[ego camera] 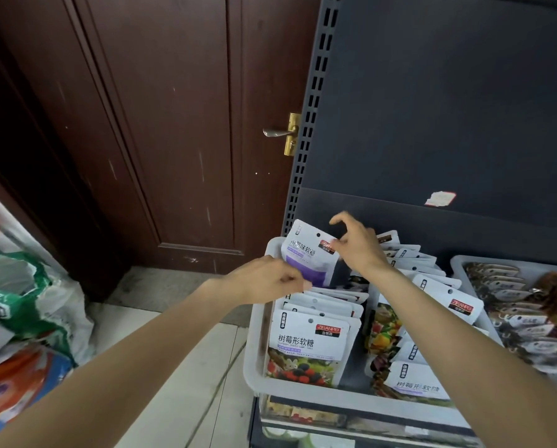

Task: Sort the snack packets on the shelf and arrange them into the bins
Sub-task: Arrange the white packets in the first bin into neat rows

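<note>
— What do the fingers hold?
— I see both hands on one purple-and-white packet (307,253): the right hand (356,244) pinches its top corner, the left hand (270,279) grips its lower edge. It stands upright at the back of the white bin (254,344).
— And the bin?
— Filed rows of white berry-candy packets (309,347) fill it. The neighbouring bin (458,263) on the shelf (432,108) carries darker packets (509,305).

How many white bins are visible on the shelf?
2. The white bin with two rows of packets stands at the shelf's left end, under both hands. A second bin stands to its right, cut off by the frame edge; more may be hidden beyond.
</note>
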Action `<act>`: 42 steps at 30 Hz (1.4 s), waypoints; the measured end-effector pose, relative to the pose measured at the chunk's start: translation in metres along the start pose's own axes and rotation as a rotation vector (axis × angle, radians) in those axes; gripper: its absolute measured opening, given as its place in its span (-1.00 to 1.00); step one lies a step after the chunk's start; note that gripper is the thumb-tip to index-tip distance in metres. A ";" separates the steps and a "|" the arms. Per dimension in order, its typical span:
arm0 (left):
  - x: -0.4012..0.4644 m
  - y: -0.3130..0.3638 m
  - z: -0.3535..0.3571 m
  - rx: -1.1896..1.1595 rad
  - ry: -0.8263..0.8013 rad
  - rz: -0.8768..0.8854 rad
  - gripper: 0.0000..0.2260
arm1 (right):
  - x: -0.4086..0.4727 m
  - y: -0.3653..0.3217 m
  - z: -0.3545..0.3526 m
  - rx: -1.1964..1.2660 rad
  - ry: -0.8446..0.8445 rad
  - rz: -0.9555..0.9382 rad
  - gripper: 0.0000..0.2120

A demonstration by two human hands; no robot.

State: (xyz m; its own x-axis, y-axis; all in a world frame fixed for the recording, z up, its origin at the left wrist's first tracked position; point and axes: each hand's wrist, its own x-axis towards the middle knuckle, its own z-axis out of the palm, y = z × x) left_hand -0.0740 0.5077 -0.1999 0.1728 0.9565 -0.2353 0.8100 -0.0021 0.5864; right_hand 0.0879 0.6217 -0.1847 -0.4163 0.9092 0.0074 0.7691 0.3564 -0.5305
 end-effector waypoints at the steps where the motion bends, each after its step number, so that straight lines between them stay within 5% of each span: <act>1: 0.000 0.003 0.001 -0.020 0.025 -0.019 -0.63 | -0.003 0.000 0.000 0.040 -0.022 0.011 -0.67; 4: 0.003 0.007 0.001 -0.045 0.109 -0.049 -0.65 | -0.012 -0.001 -0.004 0.060 -0.119 -0.058 -0.72; 11: -0.003 0.004 0.010 -0.159 0.027 -0.035 -0.82 | -0.022 -0.001 -0.020 -0.020 -0.232 -0.126 -0.67; 17: -0.014 0.009 0.014 -0.180 -0.022 -0.019 -0.83 | -0.026 0.003 -0.030 -0.158 -0.125 -0.147 -0.90; 23: -0.026 0.011 0.024 -0.149 -0.038 -0.084 -0.83 | -0.037 0.003 -0.010 -0.254 -0.307 -0.143 -0.52; 32: -0.030 0.006 0.030 -0.192 0.191 -0.197 -0.79 | -0.053 0.021 0.011 -0.032 -0.573 -0.129 -0.44; 36: -0.027 0.003 0.035 -0.212 0.203 -0.205 -0.75 | -0.053 0.022 0.013 -0.069 -0.552 -0.195 -0.62; 39: -0.021 0.002 0.037 -0.110 0.113 -0.207 -0.71 | -0.053 0.023 0.015 -0.131 -0.572 -0.230 -0.67; 42: -0.009 -0.001 0.038 0.235 0.011 -0.187 -0.65 | -0.048 0.025 0.013 -0.202 -0.579 -0.250 -0.71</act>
State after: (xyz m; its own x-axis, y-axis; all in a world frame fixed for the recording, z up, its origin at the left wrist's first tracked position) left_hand -0.0548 0.4877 -0.2276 0.0037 0.9497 -0.3131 0.9348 0.1079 0.3384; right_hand 0.1206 0.5836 -0.2096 -0.7442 0.5516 -0.3767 0.6678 0.6263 -0.4023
